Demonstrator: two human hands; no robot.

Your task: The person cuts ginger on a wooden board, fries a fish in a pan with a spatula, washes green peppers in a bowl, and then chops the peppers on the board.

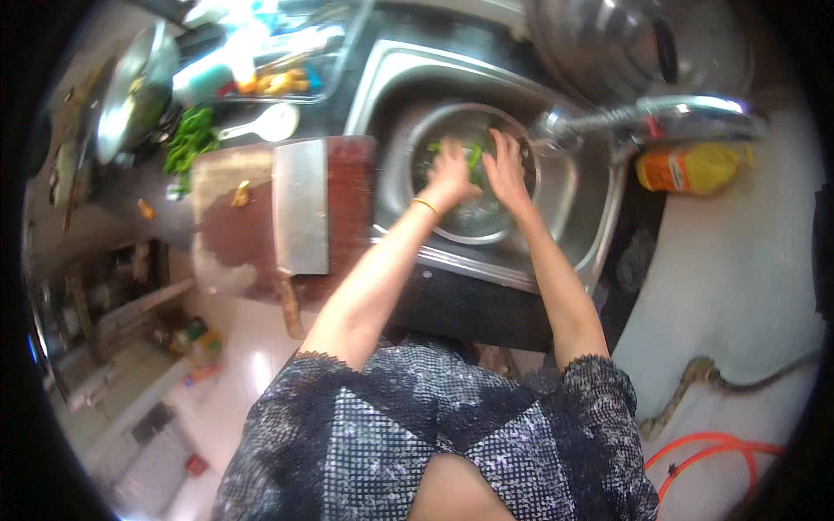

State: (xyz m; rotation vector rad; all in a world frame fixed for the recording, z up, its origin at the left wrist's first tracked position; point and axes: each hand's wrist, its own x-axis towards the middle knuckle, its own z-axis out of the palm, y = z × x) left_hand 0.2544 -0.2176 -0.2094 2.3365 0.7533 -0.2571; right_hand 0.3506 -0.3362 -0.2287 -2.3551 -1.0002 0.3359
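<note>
Both my hands are down in a round metal basin [479, 239] that stands in the stainless steel sink [554, 215]. The basin appears to hold water with green vegetable pieces [473, 156] in it. My left hand [451, 174], with a yellow bangle at the wrist, is over the greens at the basin's left; its fingers are blurred, and whether they grip anything is unclear. Across from it, my right hand [505, 170] has its fingers extended and apart near the right wall, with no object seen in it. Some green pieces show between the two hands.
Left of the sink, a cleaver [301, 208] lies on a wooden cutting board [228, 228], its handle past the front edge. Beyond are leafy greens [192, 143], a white spoon [277, 122] and a wok [137, 91]. A faucet [586, 122] and yellow bottle [694, 169] are at right.
</note>
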